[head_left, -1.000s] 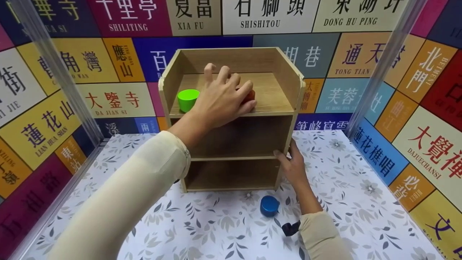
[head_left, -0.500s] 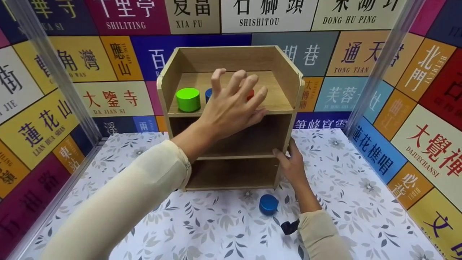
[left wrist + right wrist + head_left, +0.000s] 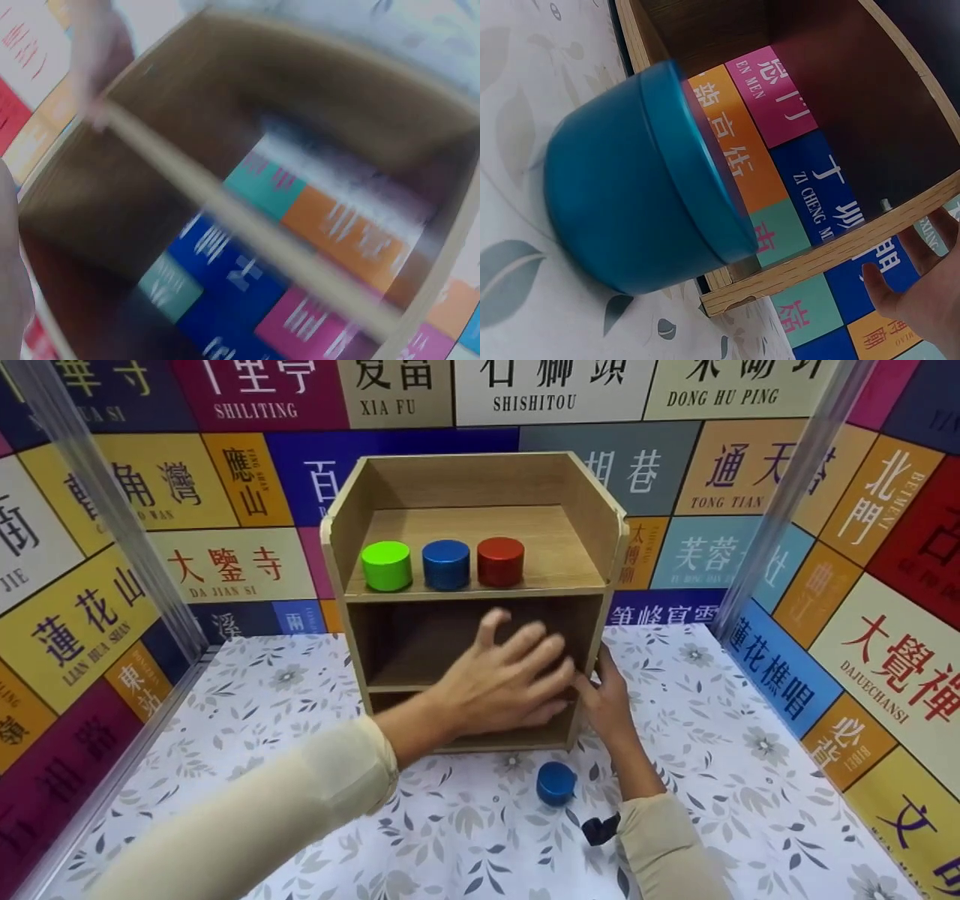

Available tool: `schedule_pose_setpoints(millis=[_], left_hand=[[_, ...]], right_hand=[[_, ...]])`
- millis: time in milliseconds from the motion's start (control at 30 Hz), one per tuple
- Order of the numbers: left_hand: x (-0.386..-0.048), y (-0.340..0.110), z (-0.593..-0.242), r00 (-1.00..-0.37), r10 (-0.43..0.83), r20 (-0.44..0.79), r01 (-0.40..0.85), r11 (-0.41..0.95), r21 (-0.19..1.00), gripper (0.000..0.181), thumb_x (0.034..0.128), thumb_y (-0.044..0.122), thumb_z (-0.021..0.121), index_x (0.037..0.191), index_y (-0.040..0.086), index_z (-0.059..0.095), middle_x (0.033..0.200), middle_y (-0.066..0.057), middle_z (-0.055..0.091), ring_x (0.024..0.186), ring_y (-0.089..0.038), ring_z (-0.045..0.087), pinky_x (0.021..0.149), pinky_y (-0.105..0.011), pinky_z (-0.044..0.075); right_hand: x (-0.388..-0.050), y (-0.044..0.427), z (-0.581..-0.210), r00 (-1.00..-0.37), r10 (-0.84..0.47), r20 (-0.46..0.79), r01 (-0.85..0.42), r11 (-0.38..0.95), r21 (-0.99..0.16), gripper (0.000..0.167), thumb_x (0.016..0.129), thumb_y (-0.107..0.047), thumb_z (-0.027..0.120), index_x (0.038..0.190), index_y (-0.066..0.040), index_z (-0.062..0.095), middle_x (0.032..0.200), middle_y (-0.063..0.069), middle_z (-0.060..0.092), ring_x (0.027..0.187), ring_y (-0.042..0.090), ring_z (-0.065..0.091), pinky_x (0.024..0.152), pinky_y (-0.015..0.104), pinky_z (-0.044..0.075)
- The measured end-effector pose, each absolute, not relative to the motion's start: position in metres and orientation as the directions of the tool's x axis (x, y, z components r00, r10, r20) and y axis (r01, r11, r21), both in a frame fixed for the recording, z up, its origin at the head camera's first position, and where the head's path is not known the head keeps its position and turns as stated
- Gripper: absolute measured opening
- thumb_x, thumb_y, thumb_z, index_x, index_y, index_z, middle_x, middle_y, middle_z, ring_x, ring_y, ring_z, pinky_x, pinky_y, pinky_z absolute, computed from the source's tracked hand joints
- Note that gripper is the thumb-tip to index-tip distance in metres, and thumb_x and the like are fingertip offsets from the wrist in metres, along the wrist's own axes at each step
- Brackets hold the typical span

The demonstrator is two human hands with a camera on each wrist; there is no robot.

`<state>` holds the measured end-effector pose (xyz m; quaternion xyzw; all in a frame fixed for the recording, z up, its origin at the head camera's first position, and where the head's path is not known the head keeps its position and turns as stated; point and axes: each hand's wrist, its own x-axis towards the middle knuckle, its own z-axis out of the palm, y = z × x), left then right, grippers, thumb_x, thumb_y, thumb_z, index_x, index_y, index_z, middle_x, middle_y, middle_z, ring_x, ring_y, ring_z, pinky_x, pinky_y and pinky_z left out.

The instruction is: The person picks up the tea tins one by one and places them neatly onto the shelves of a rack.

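A wooden shelf unit (image 3: 487, 688) stands on the table. On its top board, from left to right, are green (image 3: 386, 566), blue (image 3: 446, 565) and red (image 3: 500, 562) small round tins. Another blue lidded tin (image 3: 556, 784) rests on the tablecloth in front of the unit's lower right corner; it looms large (image 3: 607, 180) in the right wrist view. My left hand (image 3: 510, 682) is in front of the lower compartments, fingers bent loosely, holding nothing. My right hand (image 3: 609, 697) holds the unit's right side panel, thumb at the front edge and fingers along the outer side.
A white cloth with grey leaves (image 3: 300, 802) covers the table. Behind and at both sides stand walls of coloured Chinese name panels (image 3: 585, 397). Clear upright posts (image 3: 772, 510) are at the corners. A black strap piece (image 3: 600, 831) is by the right wrist.
My left hand has drawn back from the red tin and dropped down in front of the lower compartments, uncovering the blue and red tins on top. The right hand stays on the side panel.
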<state>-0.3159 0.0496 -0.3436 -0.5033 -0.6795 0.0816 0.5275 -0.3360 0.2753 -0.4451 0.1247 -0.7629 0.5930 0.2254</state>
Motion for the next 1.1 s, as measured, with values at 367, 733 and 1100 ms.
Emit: schedule_pose_setpoints(millis=[367, 733, 1100], left_hand=[[-0.305, 0.055, -0.438, -0.121, 0.883, 0.454, 0.700, 0.400, -0.592, 0.044, 0.1017, 0.060, 0.040, 0.126, 0.026, 0.056, 0.116, 0.000, 0.060, 0.108, -0.025, 0.056, 0.093, -0.056, 0.044], [-0.298, 0.073, -0.487, -0.236, 0.901, 0.364, 0.722, 0.413, -0.555, 0.046, 0.1017, 0.066, 0.035, 0.125, 0.031, 0.052, 0.109, 0.002, 0.063, 0.096, -0.022, 0.057, 0.086, -0.050, 0.046], [-0.296, 0.082, -0.510, -0.368, 0.897, 0.244, 0.746, 0.441, -0.498, 0.056, 0.1014, 0.070, 0.026, 0.143, 0.036, 0.042, 0.118, 0.000, 0.064, 0.102, -0.021, 0.060, 0.090, -0.050, 0.045]], right_hand=[[-0.335, 0.274, -0.444, -0.880, 0.104, 0.463, -0.415, 0.303, -0.858, 0.065, 0.097, -0.015, 0.065, 0.154, -0.002, 0.039, 0.144, 0.025, 0.055, 0.134, 0.031, 0.053, 0.102, 0.049, 0.050], [-0.344, 0.279, -0.452, -0.894, 0.091, 0.439, -0.396, 0.300, -0.868, 0.066, 0.098, -0.014, 0.063, 0.157, -0.005, 0.034, 0.147, 0.024, 0.052, 0.137, 0.030, 0.050, 0.101, 0.046, 0.050], [-0.360, 0.287, -0.474, -0.879, 0.099, 0.466, -0.425, 0.276, -0.862, 0.069, 0.097, -0.023, 0.067, 0.158, -0.015, 0.036, 0.151, 0.016, 0.050, 0.140, 0.029, 0.048, 0.108, 0.052, 0.046]])
